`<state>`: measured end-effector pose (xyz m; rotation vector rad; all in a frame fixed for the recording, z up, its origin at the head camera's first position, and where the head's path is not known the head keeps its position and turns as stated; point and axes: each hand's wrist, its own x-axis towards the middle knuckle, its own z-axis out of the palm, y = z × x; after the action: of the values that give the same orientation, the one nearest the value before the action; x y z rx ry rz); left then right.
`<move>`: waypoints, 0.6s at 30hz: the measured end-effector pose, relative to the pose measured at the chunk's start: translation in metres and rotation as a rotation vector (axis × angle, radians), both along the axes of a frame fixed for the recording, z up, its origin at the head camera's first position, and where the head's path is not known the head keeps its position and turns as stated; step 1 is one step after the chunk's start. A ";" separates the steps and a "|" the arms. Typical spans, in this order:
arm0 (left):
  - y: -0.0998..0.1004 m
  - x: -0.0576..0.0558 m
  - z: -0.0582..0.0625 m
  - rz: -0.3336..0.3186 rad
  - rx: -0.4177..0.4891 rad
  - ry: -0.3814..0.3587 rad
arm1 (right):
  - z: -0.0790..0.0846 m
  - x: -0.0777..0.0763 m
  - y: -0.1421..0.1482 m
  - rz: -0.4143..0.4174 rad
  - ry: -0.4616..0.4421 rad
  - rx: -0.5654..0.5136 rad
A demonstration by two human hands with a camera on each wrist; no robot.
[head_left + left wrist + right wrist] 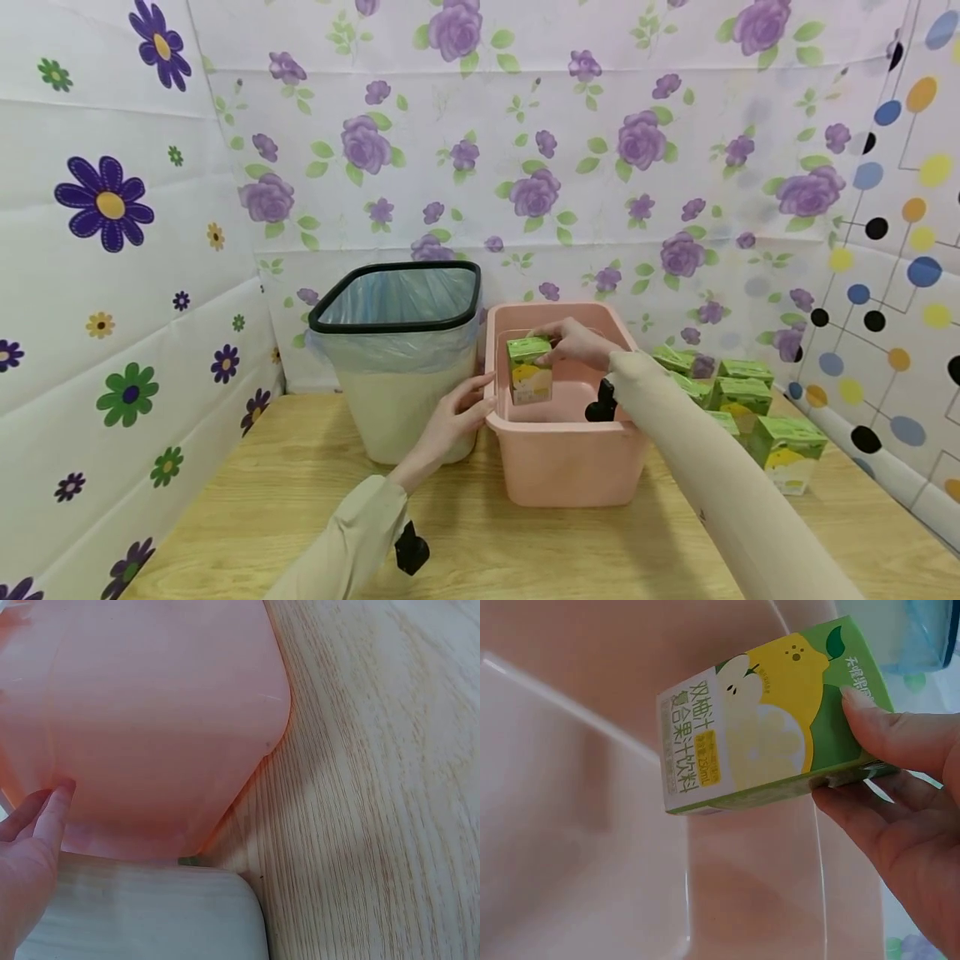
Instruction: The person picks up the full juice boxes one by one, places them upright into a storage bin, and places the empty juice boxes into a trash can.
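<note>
My right hand (573, 343) grips a green-and-yellow juice carton (530, 379) near its top, thumb on the printed front. Inside the pink plastic tub (573, 467), the carton hangs upright near the left wall. In the right wrist view the carton (757, 720) shows a yellow fruit picture, and the tub floor (570, 847) lies beneath it. My left hand (459, 414) rests against the tub's left side just under the rim, fingers fairly straight. In the left wrist view its fingertips touch the tub's outer wall (165, 697).
A cream bin (405, 400) with a black rim and clear liner stands close at the tub's left. Several matching juice cartons (787, 450) stand on the wooden table (300, 500) at the right, partly behind my right arm. Flowered sheets (487, 167) enclose the table's back and sides.
</note>
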<state>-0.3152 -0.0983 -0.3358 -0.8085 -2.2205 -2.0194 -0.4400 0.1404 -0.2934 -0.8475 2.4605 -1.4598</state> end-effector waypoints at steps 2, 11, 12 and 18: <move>0.000 0.000 -0.001 0.007 -0.001 -0.004 | -0.004 -0.003 -0.001 0.009 -0.003 -0.002; -0.001 0.001 -0.003 0.008 0.000 -0.007 | -0.020 -0.013 -0.002 0.051 -0.065 0.022; -0.001 0.001 -0.003 0.007 0.003 -0.009 | -0.020 -0.013 -0.002 0.048 -0.067 0.025; 0.000 0.000 -0.002 0.003 0.011 -0.016 | -0.023 -0.016 -0.005 0.035 -0.088 0.052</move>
<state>-0.3148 -0.0986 -0.3373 -0.7903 -2.2157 -2.0421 -0.4564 0.1349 -0.3164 -0.7948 2.3958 -1.3842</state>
